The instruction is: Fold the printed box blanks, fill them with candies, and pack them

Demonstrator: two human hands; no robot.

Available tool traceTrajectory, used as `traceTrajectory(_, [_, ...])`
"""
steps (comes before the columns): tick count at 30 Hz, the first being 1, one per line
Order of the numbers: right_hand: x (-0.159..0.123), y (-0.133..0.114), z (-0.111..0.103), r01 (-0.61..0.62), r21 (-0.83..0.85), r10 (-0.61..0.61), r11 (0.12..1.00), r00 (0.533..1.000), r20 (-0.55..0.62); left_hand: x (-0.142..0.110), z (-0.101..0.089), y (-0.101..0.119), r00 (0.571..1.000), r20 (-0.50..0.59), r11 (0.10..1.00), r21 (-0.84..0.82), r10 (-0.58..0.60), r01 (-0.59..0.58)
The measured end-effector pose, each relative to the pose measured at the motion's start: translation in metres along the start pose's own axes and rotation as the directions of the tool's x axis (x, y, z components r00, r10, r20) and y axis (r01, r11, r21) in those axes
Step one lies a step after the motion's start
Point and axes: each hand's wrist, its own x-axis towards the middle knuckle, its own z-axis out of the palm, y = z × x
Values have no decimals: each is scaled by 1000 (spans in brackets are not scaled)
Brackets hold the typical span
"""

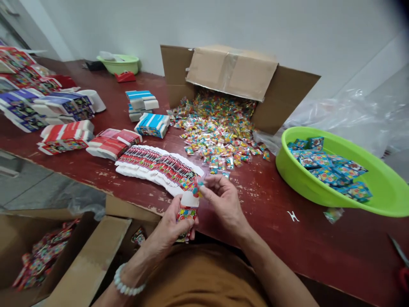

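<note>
My left hand (174, 221) grips a small red printed candy box (187, 212) upright, its white top flap raised. Just above that box, my right hand (223, 200) pinches a clear candy packet (200, 184) with colourful sweets showing through. A fanned row of flat red-and-white boxes (156, 166) lies on the table behind my hands. Farther back, a heap of clear candy packets (220, 136) spills from a cardboard carton (231, 72) lying on its side.
Stacks of blue boxes (152, 124), red boxes (67, 135) and purple boxes (64, 104) stand left. A green basin (287, 170) with blue packets is at right, near scissors (398, 249). An open carton (92, 256) with red packets sits lower left. Another green basin (119, 66) stands behind.
</note>
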Motion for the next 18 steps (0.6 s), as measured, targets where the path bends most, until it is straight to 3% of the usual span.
traceTrajectory(2, [-8,3,7,11,-76,-12,997,1000,-12,0,4,0,1000,8,1000,9,15,-15])
traceTrajectory(6, [-13,6,2,92,-251,-89,963,996,26,1,7,-3,999,7,999,22,35,-36])
traceTrajectory(12, [-10,5,2,41,-155,-51,987,997,-60,9,3,-10,999,19,992,113,44,-46])
traceTrajectory(18, [-22,14,10,52,-261,-62,964,998,-30,11,-2,-14,996,-48,989,131,81,-74])
